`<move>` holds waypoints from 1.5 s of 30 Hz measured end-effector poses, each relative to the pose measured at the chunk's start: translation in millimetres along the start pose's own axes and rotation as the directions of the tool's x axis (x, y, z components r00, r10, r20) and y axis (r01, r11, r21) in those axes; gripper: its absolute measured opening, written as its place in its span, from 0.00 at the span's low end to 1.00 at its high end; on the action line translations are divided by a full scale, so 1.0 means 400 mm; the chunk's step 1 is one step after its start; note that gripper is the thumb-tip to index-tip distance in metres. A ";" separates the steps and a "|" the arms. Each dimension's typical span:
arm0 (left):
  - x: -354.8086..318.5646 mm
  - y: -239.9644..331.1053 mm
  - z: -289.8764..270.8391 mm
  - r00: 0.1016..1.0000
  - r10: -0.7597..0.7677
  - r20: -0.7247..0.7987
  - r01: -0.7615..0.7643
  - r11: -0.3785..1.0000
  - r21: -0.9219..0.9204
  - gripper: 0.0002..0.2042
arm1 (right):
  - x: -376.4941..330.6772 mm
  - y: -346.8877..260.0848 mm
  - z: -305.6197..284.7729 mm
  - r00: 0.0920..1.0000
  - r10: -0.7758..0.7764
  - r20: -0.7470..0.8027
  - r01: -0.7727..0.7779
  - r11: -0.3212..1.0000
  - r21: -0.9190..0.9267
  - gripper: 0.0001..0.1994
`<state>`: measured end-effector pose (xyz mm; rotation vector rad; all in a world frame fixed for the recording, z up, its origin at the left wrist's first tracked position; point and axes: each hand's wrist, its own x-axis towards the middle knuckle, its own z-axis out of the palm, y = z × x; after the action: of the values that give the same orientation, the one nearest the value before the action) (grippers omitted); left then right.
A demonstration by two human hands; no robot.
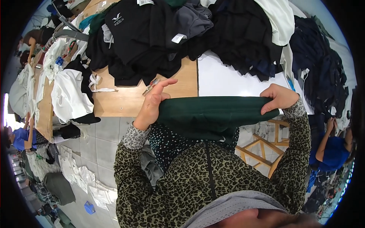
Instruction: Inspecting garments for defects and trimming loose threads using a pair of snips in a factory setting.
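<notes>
A dark green garment [216,110] is stretched sideways in front of my body, its top edge nearly straight. My left hand [150,108] grips its left end with the lower fingers, while the index finger sticks out over the cloth. At the right end, my right hand [279,98] pinches the cloth between thumb and curled fingers. Below the top band the fabric hangs in loose folds toward my lap. Just beyond my left hand, a small pair of thread snips [151,86] lies on the wooden table [114,102].
A heap of black garments [144,41] covers the far side of the table. White cloth [70,95] lies at the left, dark navy garments [319,57] at the right. A wooden stool [262,150] stands below on the right. Co-workers in blue [334,152] sit at both sides.
</notes>
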<state>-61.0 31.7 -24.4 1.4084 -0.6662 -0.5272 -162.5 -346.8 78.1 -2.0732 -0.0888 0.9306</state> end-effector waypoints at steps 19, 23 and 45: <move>-0.015 -0.069 -0.108 0.972 0.189 -0.137 -0.140 0.943 0.303 0.28 | -0.029 0.002 0.006 0.998 0.051 0.040 -0.054 0.997 0.057 0.12; -0.009 -0.079 -0.098 0.970 0.174 -0.170 -0.115 0.943 0.313 0.24 | -0.025 -0.012 0.021 1.000 0.016 -0.017 -0.017 0.999 -0.037 0.12; 0.227 0.078 0.165 0.915 0.158 0.370 -0.288 0.899 0.329 0.18 | 0.118 -0.161 0.000 0.921 -0.362 -0.146 0.376 0.924 0.076 0.07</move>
<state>-44.0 -75.3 19.0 1.5853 -1.2483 -0.4716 -112.2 -287.7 96.9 -1.9257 -0.3455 0.5559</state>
